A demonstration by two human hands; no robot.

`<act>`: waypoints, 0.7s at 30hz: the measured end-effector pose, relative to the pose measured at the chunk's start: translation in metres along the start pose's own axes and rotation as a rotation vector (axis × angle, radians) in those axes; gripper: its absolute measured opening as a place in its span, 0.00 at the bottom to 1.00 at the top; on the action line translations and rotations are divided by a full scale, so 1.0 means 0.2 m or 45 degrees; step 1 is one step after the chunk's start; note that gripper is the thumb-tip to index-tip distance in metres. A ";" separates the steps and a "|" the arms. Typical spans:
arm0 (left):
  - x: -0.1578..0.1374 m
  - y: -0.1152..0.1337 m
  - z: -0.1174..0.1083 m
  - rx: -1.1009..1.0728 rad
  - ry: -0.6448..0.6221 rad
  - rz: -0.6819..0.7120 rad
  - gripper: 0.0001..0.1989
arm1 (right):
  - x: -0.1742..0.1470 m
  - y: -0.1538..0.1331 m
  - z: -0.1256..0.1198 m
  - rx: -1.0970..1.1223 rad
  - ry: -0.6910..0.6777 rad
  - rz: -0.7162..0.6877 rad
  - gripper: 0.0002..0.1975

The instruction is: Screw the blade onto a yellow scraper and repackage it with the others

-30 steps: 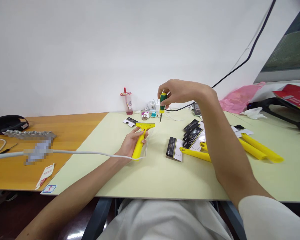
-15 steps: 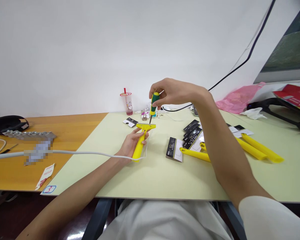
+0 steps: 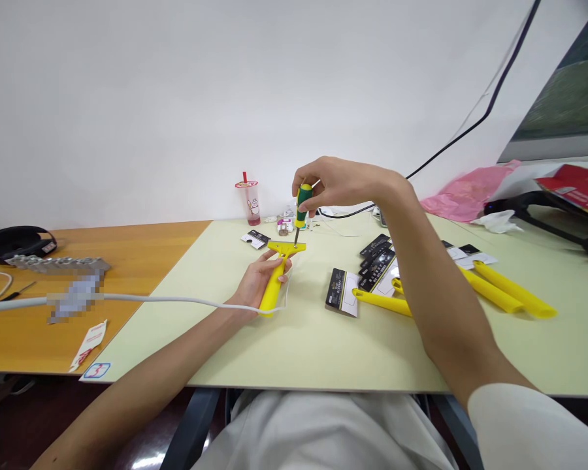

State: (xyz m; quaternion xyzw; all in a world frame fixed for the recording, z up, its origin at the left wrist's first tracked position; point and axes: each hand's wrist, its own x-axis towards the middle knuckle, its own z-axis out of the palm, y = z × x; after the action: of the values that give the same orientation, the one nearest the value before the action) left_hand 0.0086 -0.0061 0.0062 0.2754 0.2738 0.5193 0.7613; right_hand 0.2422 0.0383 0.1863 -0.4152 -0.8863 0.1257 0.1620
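Observation:
My left hand [image 3: 255, 282] is wrapped round the handle of a yellow scraper [image 3: 273, 287], its wide head pointing away from me. Above it, my right hand [image 3: 330, 181] grips a screwdriver [image 3: 304, 199] with a green and yellow handle, held nearly upright. The screwdriver's tip meets the right part of the scraper head, where a small screw appears to sit. A white cable [image 3: 176, 299] crosses in front of my left wrist. Right of the scraper lie black and white cards [image 3: 343, 292] and yellow handles [image 3: 383, 302], partly hidden by my right forearm.
More yellow handles [image 3: 514, 288] lie on the pale table [image 3: 284, 359] at right. A plastic cup with a straw [image 3: 252, 203] stands by the wall, near small items and a card [image 3: 255, 239]. A pink bag [image 3: 470, 192] and black frame [image 3: 529, 212] are far right.
My right hand and the screwdriver have dropped slightly, with the tip now lower on the scraper head. My left hand and the scraper stay in place.

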 end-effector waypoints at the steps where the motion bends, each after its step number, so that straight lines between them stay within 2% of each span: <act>1: 0.00 0.00 0.00 0.003 -0.002 0.000 0.20 | 0.00 0.00 0.00 0.001 -0.004 0.008 0.19; 9: 0.00 0.00 0.00 -0.008 0.000 -0.001 0.19 | 0.00 0.02 0.00 -0.025 -0.010 -0.039 0.17; 21: 0.00 0.00 0.00 0.001 -0.003 0.014 0.20 | 0.00 0.01 0.00 -0.051 -0.023 0.010 0.20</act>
State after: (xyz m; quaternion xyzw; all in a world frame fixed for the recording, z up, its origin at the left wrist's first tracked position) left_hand 0.0084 -0.0056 0.0069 0.2778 0.2716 0.5230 0.7587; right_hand 0.2436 0.0385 0.1861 -0.4207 -0.8885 0.1124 0.1450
